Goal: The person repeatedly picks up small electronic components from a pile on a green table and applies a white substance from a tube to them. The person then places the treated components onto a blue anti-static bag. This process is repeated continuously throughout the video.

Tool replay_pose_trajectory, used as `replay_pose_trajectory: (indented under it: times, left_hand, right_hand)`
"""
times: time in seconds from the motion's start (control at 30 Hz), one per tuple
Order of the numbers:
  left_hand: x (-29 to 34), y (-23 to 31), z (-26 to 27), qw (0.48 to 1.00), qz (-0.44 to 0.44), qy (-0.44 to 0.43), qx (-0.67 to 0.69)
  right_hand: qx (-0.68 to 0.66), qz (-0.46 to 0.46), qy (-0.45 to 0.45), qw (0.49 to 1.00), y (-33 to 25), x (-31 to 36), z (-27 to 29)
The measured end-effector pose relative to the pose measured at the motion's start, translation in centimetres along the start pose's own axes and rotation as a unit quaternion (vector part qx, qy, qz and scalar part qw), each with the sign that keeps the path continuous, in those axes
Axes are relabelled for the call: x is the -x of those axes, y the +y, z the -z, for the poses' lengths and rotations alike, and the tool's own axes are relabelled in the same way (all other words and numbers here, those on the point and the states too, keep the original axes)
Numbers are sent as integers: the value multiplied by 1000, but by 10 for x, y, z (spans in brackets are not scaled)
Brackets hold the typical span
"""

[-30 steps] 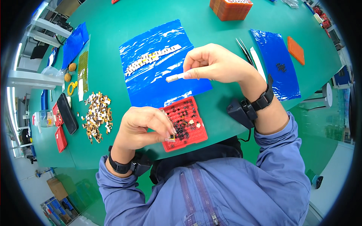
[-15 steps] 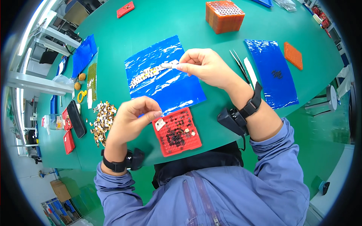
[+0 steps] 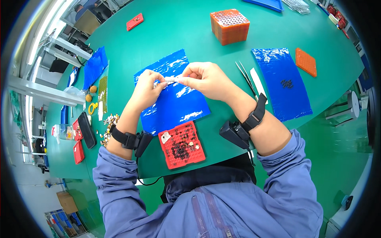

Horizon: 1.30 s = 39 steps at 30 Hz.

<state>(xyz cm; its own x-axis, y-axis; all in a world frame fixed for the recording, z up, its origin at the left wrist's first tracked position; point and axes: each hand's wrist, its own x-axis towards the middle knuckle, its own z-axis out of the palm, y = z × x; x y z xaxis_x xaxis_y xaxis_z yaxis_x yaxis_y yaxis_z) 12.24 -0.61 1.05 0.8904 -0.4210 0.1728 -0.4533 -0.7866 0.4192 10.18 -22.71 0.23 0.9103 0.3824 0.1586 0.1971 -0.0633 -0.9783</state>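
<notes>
Over a shiny blue sheet [image 3: 170, 109], both my hands meet with fingertips pinched. My right hand [image 3: 208, 81] is closed on a small light-grey strip-like piece [image 3: 171, 79], holding its right end. At the left end of that piece are the closed thumb and fingers of my left hand [image 3: 147, 91]; whether they grip it or something tiny, I cannot tell. The row of small white and yellow pieces on the sheet is mostly covered by my hands. Nearer to me lies a red tray [image 3: 163, 152] with many small black parts [image 3: 180, 150] and a few whitish bits.
Left of my left forearm lies a heap of small white-and-brown pieces [image 3: 108, 131], beside a black case [image 3: 86, 130]. On the right are tweezers [image 3: 247, 77], a white strip [image 3: 258, 85] and another blue sheet [image 3: 293, 101] with dark bits. An orange tray stack [image 3: 230, 31] stands far off.
My left hand has moved up and away from beside the red tray to meet my right hand at the grey piece. My right hand has shifted slightly, still pinching it.
</notes>
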Motion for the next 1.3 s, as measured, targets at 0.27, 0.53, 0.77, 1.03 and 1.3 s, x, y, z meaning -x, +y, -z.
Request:
replay_pose_trajectory:
  times: [0.27,0.53,0.77,1.03,1.3]
  left_hand:
    - [-2,-11,-13,1000,-11,0,-23]
    - [3,-15,-11,1000,-11,23,1]
    - [26,17,30,962,76,16,261]
    - [92,91,55,953,-288,94,-4]
    - [115,119,65,919,-357,132,-107]
  right_hand:
    - [-18,35,27,999,10,-1,-4]
    - [49,-1,-6,999,-7,2,1]
    - [13,35,27,999,4,-1,-4]
    - [40,19,4,999,3,1,-2]
    - [44,12,-2,999,4,-1,-2]
